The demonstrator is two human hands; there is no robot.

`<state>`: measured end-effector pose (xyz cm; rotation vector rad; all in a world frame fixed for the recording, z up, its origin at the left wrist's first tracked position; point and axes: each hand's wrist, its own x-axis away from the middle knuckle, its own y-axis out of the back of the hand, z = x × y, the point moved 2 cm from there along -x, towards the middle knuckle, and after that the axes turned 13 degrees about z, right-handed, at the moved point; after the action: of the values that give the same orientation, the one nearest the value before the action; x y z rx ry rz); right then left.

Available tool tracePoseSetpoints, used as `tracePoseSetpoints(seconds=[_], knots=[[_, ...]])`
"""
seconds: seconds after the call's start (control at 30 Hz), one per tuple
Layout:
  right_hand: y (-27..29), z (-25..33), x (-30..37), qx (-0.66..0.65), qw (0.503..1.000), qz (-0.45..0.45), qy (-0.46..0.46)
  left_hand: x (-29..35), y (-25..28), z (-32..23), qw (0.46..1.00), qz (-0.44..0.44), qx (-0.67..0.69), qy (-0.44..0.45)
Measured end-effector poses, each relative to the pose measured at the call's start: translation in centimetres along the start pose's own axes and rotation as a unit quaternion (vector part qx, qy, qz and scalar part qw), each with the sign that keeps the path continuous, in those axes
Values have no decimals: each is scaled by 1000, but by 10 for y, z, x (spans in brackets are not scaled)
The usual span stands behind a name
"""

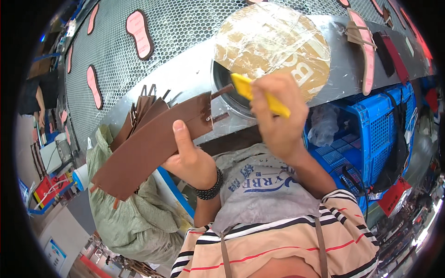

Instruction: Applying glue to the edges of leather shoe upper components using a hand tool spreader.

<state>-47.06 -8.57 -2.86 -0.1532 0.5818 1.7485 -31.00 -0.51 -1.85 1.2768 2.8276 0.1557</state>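
My left hand (pixel 192 163) grips a long brown leather-like strip (pixel 148 147), thumb on top and the fingers hidden below. Narrow tabs stick out at both ends of the strip, which slants across the bench edge. In my right hand (pixel 280 113) is a flat yellow tool (pixel 242 87), a brush or scraper; I cannot tell which. Its front end is over a round dark-rimmed pot (pixel 221 79), close to the strip's far end. A round cardboard lid (pixel 264 41) smeared with whitish residue covers most of the pot. More brown strips (pixel 150 109) lie behind the held one.
A mesh conveyor belt (pixel 181 28) carries pink insoles (pixel 139 34) beyond the metal bench (pixel 160 76). A blue plastic crate (pixel 375 127) stands at right. Pink and dark pieces (pixel 368 55) lie on the bench's right. A green sack (pixel 134 222) hangs at left.
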Motion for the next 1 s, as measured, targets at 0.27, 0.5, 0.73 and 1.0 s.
tracePoseSetpoints(seconds=[0.27, 0.5, 0.73, 1.0], knots=[[12, -2, 8, 97, 985, 138, 35, -31, 51, 0, 942, 179, 256, 118], [17, -6, 2, 102, 982, 159, 4, -43, 80, 3, 861, 363, 176, 309], [42, 1, -8, -268, 930, 106, -227, -37, 93, 12, 742, 487, 136, 439], [30, 19, -36, 1, 935, 280, 216, -26, 75, 8, 666, 566, 140, 466]])
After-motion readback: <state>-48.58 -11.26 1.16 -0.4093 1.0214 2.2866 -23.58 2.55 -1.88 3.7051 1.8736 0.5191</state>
